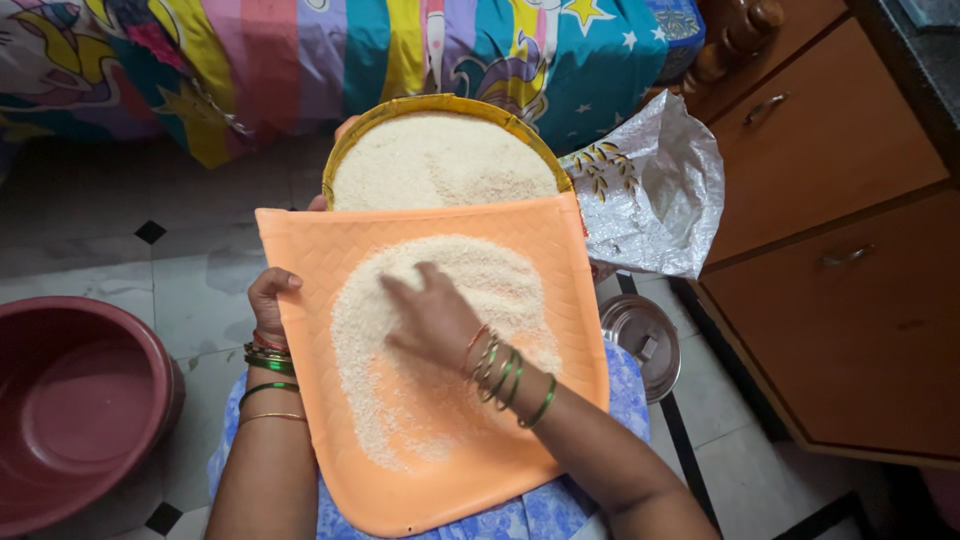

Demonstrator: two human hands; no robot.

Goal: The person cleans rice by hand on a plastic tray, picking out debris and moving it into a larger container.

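Observation:
An orange plastic winnowing tray (pixel 330 250) rests on my lap, spread with white rice (pixel 480 275). My left hand (pixel 268 298) grips the tray's left edge, thumb over the rim. My right hand (pixel 430 315) lies flat on the rice in the tray's middle, fingers spread and pointing up-left. Both wrists wear green and gold bangles. Beyond the tray's far edge stands a round yellow-rimmed basket (pixel 440 103) filled with more rice (pixel 440 160).
A dark red plastic basin (pixel 130 340) sits on the tiled floor at left. A crinkled white sack (pixel 655 180) lies at right, with a steel lid (pixel 640 335) below it. Wooden drawers (pixel 840 230) stand at far right, a colourful bedsheet (pixel 300 50) behind.

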